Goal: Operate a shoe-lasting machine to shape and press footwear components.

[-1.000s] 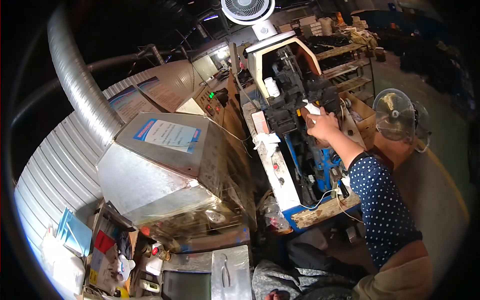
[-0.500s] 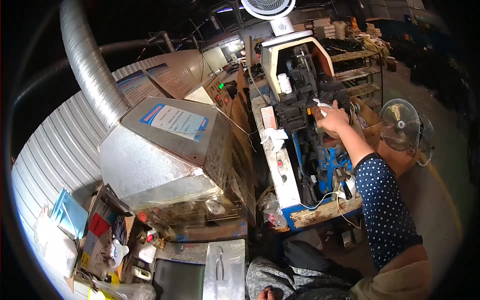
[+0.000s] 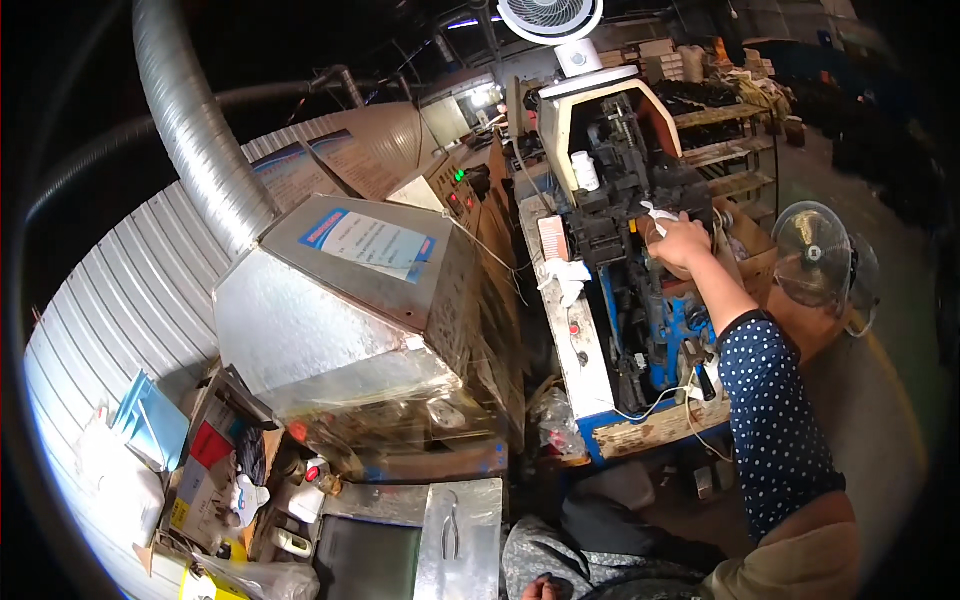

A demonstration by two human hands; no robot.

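At the lower edge, the left hand (image 3: 540, 589) is only partly in view, near the patterned grey trousers (image 3: 540, 548); whether it grips anything cannot be determined. To its left, a metal plate (image 3: 483, 545) bears a pair of pliers (image 3: 451, 505), handles toward the wearer. A dark panel (image 3: 365, 560) adjoins the plate. Farther left, a cardboard box (image 3: 271, 455) holds mixed items, with a light-blue folder (image 3: 152, 420) just beside it.

Ahead stands a machine bench with a worn wooden front edge (image 3: 665, 435). A black-handled tool (image 3: 705, 382) and a white cord (image 3: 640, 414) lie at this end.

The right arm, in a dotted dark sleeve (image 3: 780, 410), extends over the bench. The right hand (image 3: 682, 243) has its fingers bent and closed on a white rag (image 3: 657, 213), part of which projects beyond the fingertips. The rag is at the black mechanism (image 3: 600, 222); exact contact is hidden by the hand.

On the bench's left ledge are a crumpled white cloth (image 3: 566, 280) and, just beyond it, a pink slotted piece (image 3: 552, 240). A white bottle (image 3: 585, 172) stands farther back on the mechanism. Left of the bench is a metal hood (image 3: 310, 320) joined to a silver duct (image 3: 195, 130). A standing fan (image 3: 810, 248) is at right; a white fan (image 3: 548, 14) tops the machine.
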